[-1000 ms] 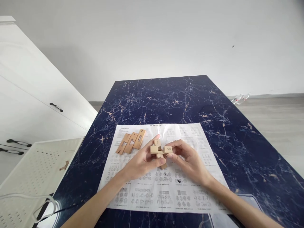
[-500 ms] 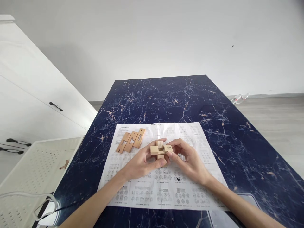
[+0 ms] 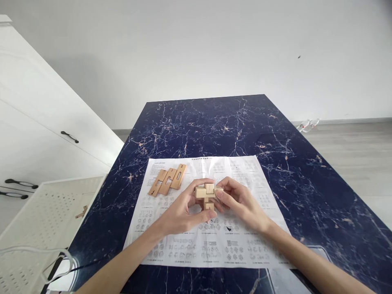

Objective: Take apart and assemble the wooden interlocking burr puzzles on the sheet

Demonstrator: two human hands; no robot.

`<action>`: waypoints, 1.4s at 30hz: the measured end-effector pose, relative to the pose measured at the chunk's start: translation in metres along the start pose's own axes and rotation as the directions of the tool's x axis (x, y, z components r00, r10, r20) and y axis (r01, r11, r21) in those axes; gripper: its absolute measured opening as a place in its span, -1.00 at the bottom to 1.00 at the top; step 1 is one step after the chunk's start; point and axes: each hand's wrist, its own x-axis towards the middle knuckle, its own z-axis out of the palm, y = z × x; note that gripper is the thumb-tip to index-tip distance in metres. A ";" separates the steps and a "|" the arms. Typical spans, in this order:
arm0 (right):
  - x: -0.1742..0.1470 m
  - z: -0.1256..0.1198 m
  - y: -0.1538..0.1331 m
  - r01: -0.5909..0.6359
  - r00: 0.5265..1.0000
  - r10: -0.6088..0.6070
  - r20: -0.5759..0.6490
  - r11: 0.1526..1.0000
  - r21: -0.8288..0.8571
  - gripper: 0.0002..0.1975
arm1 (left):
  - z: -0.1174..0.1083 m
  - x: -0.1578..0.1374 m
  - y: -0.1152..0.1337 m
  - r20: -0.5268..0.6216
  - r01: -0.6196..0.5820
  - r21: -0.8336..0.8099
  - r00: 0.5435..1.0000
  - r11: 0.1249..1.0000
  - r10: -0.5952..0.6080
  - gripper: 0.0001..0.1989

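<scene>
Between my hands, over the sheet, is a pale wooden interlocking puzzle made of crossed blocks. My left hand is wrapped round its left side, thumb at the lower block and fingers behind the upper one. My right hand pinches the block at the puzzle's right side between thumb and fingers. Up and to the left lie three flat notched wooden pieces: one marked 2, one marked 1 and a third at the far left.
A printed instruction sheet with small diagrams lies on the dark blue marbled table. To the left are a perforated white surface, a white cable and a white cabinet. A clear plastic object is on the floor at right.
The puzzle's blocks have shifted: the upper block now covers the central gap, and the upper and lower blocks stand farther apart. My right hand has turned its block slightly.
</scene>
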 end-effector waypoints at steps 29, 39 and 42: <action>-0.001 0.000 0.003 0.136 0.983 -0.177 -0.047 0.878 -0.460 -0.77 | -0.019 0.007 -0.004 -0.318 -0.039 0.019 0.947 0.999 0.043 -0.39; -0.002 0.000 0.011 0.270 0.962 -0.225 0.153 0.722 -0.637 -0.42 | -0.019 0.009 -0.003 -0.401 -0.026 0.032 0.915 0.999 0.037 -0.37; 0.000 -0.003 0.006 0.149 0.987 -0.115 0.114 0.922 -0.358 -0.36 | -0.018 0.009 -0.002 -0.402 -0.032 0.038 0.915 0.999 0.044 -0.37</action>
